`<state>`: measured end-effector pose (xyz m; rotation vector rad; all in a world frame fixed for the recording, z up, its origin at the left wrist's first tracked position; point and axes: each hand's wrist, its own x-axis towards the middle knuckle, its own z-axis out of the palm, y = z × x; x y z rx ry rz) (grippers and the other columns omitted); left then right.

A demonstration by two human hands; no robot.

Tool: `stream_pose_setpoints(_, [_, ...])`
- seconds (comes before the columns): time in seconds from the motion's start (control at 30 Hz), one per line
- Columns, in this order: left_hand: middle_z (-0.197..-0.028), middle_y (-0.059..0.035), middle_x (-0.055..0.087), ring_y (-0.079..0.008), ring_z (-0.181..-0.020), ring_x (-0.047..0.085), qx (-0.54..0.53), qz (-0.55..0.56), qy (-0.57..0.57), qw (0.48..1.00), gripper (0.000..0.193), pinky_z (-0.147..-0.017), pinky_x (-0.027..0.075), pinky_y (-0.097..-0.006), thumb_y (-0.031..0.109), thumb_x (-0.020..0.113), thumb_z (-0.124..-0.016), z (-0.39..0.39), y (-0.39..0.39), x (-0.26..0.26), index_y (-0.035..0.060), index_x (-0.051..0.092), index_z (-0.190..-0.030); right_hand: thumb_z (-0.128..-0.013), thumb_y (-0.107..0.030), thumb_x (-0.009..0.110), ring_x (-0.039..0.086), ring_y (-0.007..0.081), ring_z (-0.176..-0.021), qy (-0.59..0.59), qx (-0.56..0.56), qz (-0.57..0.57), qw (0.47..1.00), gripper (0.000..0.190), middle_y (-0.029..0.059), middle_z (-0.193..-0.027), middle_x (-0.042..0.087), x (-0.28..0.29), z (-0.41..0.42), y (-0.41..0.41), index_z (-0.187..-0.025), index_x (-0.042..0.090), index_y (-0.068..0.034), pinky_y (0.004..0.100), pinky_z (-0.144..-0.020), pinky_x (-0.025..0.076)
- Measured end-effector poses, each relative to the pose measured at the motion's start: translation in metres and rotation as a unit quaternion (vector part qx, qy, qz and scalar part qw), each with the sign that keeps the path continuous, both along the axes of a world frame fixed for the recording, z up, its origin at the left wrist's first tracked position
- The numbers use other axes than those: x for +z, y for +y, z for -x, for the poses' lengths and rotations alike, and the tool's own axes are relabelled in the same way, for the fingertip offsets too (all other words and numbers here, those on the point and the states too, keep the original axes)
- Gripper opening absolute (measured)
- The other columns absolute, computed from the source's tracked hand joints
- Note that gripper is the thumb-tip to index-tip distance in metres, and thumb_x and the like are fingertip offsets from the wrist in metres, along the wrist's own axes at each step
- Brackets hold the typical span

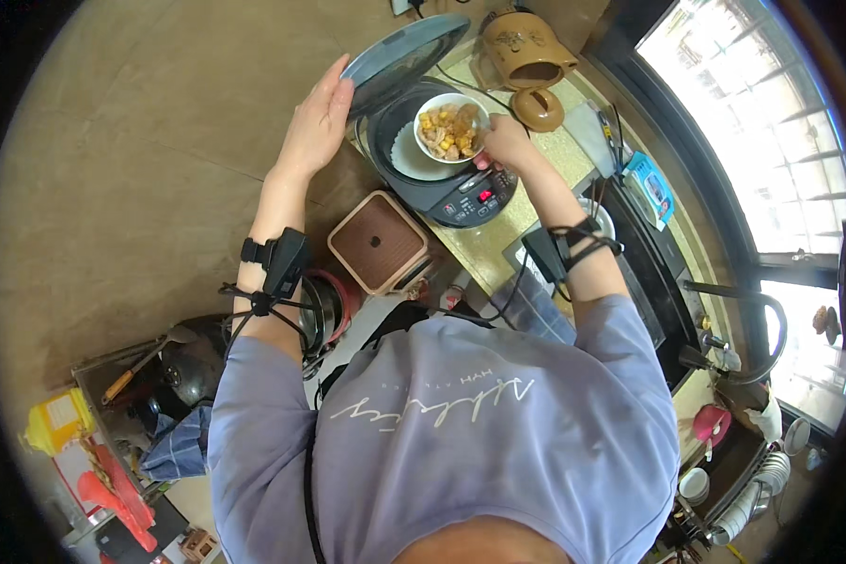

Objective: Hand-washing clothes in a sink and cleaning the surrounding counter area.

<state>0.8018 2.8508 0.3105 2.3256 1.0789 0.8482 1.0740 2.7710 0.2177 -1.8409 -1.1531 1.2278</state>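
My right hand grips the rim of a white bowl filled with food pieces, some brown and some yellow. The bowl is held over the open pot of a dark rice cooker, whose control panel has a lit red display. Inside the pot, a pale white surface shows partly behind the bowl. The cooker's lid stands raised. At the lid's left edge is my left hand, its straightened fingers against it and not wrapped round it.
A brown ceramic pot and its lid stand behind the cooker on the counter. A brown-topped box is below its left edge. To the right are a dark sink and a black faucet. Cables hang from both forearms.
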Motion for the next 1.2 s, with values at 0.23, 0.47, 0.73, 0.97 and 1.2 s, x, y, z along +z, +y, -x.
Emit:
stream_pose_setpoints(0.23, [-0.133, -0.0202, 0.053, -0.0374, -0.125, 0.049, -0.007, 0.046, -0.063, 0.997, 0.063, -0.104, 0.038, -0.0416, 0.056, 0.031, -0.098, 0.001, 0.022, -0.003, 0.0093, 0.049, -0.135, -0.085, 0.002, 0.04, 0.061, 0.0161, -0.047, -0.024, 0.098, 0.109, 0.989, 0.023, 0.011, -0.065, 0.062, -0.053, 0.011, 0.062, -0.097, 0.06, 0.006, 0.0272, -0.035, 0.038])
stream_pose_setpoints(0.47, [-0.129, -0.0185, 0.056, -0.0369, -0.12, 0.052, -0.003, 0.014, -0.076, 0.997, 0.052, -0.101, 0.04, -0.0426, 0.047, 0.037, -0.099, -0.003, 0.011, -0.005, 0.0087, 0.052, -0.131, -0.088, -0.004, 0.047, 0.069, 0.0343, -0.073, -0.308, 0.14, 0.047, 0.94, 0.019, 0.0284, -0.084, 0.066, 0.008, 0.028, 0.046, -0.094, 0.06, 0.009, 0.0417, -0.067, 0.055])
stream_pose_setpoints(0.73, [-0.142, -0.0122, 0.045, -0.0263, -0.131, 0.041, -0.078, -0.04, 0.074, 0.993, 0.044, -0.097, 0.031, -0.0477, 0.032, 0.058, -0.089, -0.023, -0.087, -0.051, 0.0117, 0.055, -0.128, -0.096, -0.01, 0.049, 0.053, 0.0064, -0.048, -0.136, -0.125, -0.123, 0.975, 0.022, 0.0034, -0.063, 0.06, 0.052, -0.029, -0.126, -0.11, 0.063, -0.001, 0.0231, -0.046, 0.041])
stream_pose_setpoints(0.97, [-0.148, -0.0098, 0.037, -0.0225, -0.136, 0.036, -0.081, -0.053, 0.249, 0.964, 0.051, -0.097, 0.03, -0.0483, 0.031, 0.063, -0.085, -0.036, -0.12, -0.105, 0.0084, 0.053, -0.13, -0.088, -0.005, 0.055, 0.068, 0.0307, -0.087, -0.185, -0.11, -0.198, 0.956, 0.022, 0.0183, -0.095, 0.068, -0.011, -0.02, -0.153, -0.108, 0.063, -0.002, 0.037, -0.074, 0.052])
stream_pose_setpoints(1.2, [-0.15, -0.007, 0.035, -0.0197, -0.137, 0.035, -0.05, -0.057, 0.269, 0.96, 0.05, -0.099, 0.029, -0.047, 0.029, 0.063, -0.085, -0.046, -0.131, -0.112, 0.0079, 0.054, -0.129, -0.077, -0.004, 0.056, 0.056, 0.0222, -0.118, -0.372, 0.076, -0.344, 0.859, 0.04, 0.0078, -0.118, 0.064, -0.015, 0.024, -0.087, -0.116, 0.06, -0.008, 0.0494, -0.104, 0.033])
